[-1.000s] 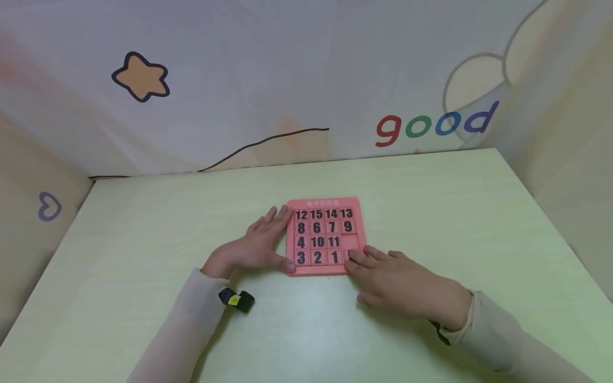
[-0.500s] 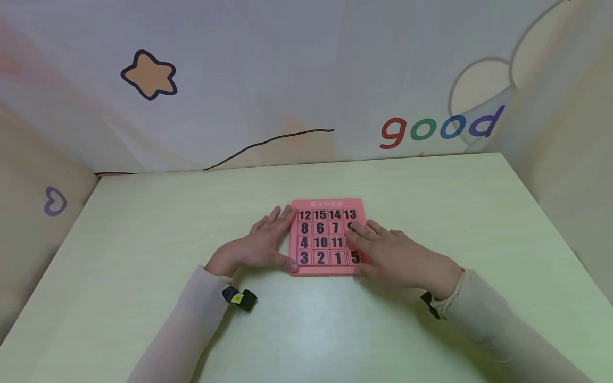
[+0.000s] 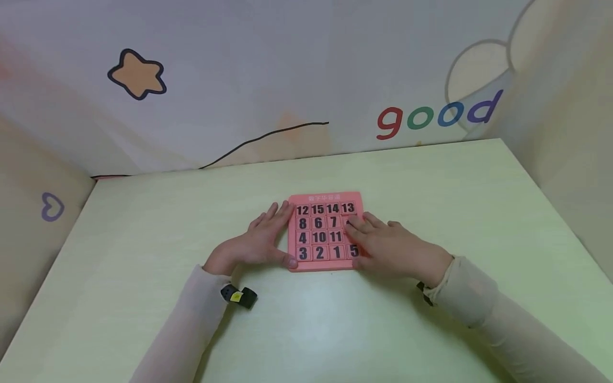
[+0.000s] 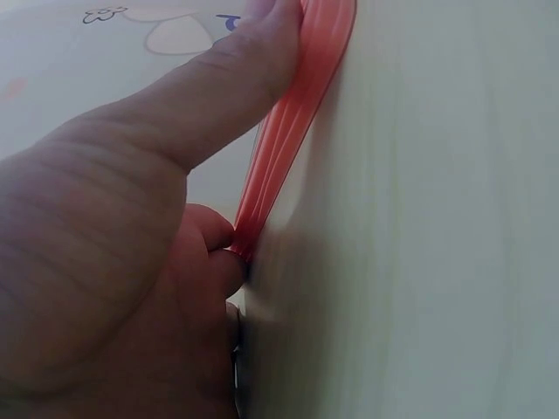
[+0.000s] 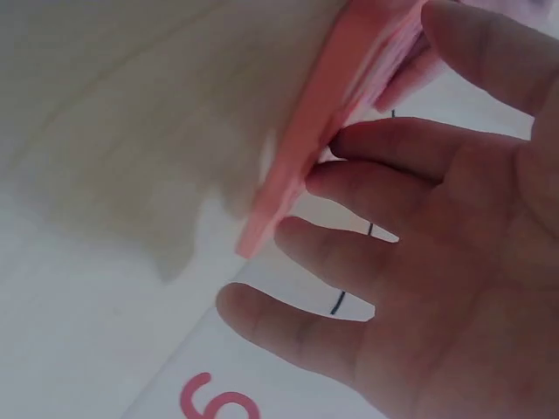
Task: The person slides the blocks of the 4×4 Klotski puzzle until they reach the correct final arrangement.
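A pink number slide puzzle (image 3: 325, 266) with black-numbered tiles lies flat on the table in the head view. My left hand (image 3: 256, 242) spans its left side, thumb on the near-left corner and fingertips at the upper left edge. Seen from the left wrist, the thumb lies against the pink frame. From the right side my right hand (image 3: 395, 247) reaches over the right column, fingers extended. Its fingertips touch the second-row tile, which they mostly cover, and the thumb is beside the 5 tile (image 3: 353, 250). In the right wrist view, the fingers are spread along the frame's edge.
The pale green table (image 3: 191, 213) runs back to a fabric wall printed with a star (image 3: 137, 74) and the word "good" (image 3: 439, 115). More fabric walls flank both sides. A black wrist strap piece (image 3: 239, 296) is at the left cuff.
My right hand has moved up the right column, from the 5 tile to the second-row tile, uncovering the 5. My left hand keeps its place at the puzzle's left side.
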The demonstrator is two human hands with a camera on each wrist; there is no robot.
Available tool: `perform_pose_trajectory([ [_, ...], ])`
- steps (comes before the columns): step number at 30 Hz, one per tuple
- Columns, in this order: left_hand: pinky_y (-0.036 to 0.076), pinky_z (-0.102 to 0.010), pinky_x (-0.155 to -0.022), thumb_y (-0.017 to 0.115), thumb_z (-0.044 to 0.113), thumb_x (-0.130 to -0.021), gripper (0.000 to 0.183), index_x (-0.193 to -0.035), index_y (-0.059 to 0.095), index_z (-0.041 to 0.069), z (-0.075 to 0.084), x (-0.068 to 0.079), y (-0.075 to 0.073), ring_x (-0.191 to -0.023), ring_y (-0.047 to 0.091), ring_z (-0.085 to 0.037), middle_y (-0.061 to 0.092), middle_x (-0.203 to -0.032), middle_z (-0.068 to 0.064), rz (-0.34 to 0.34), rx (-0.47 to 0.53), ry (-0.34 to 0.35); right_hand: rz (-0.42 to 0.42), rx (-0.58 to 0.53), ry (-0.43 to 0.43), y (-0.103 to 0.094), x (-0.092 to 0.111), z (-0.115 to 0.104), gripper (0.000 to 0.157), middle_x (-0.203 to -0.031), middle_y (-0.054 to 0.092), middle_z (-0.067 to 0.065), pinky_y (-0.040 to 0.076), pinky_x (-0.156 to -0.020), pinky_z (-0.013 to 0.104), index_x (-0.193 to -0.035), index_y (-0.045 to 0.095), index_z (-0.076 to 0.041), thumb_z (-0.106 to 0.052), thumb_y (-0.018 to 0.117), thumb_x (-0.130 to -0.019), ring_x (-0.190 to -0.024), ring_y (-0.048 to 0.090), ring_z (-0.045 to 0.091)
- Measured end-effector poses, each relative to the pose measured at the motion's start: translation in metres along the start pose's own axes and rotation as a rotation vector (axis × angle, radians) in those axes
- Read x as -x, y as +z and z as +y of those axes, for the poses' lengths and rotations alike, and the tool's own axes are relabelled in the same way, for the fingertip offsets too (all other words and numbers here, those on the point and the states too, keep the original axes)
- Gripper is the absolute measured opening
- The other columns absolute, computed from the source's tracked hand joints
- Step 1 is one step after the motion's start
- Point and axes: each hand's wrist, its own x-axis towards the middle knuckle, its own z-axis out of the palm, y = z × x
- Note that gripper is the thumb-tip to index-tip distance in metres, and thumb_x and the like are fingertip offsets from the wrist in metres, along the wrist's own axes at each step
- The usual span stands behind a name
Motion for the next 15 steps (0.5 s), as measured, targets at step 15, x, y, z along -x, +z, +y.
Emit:
perform_pose_trajectory([
  [15, -0.006, -0.047, -0.121, 0.085, 0.045, -0.078, 0.125, -0.164, 0.0, 0.015, 0.001, 0.0, -0.001, -0.152, -0.018, -0.021, -0.007, -0.169, -0.001, 0.008, -0.008, 0.002, 0.035, -0.042, 0.025, -0.014, -0.013, 0.01, 0.067, -0.162, 0.031, 0.016, 0.03, -0.108, 0.071, -0.155, 0.039, -0.004, -0.038, 0.059, -0.101, -0.148, 0.02, 0.045],
])
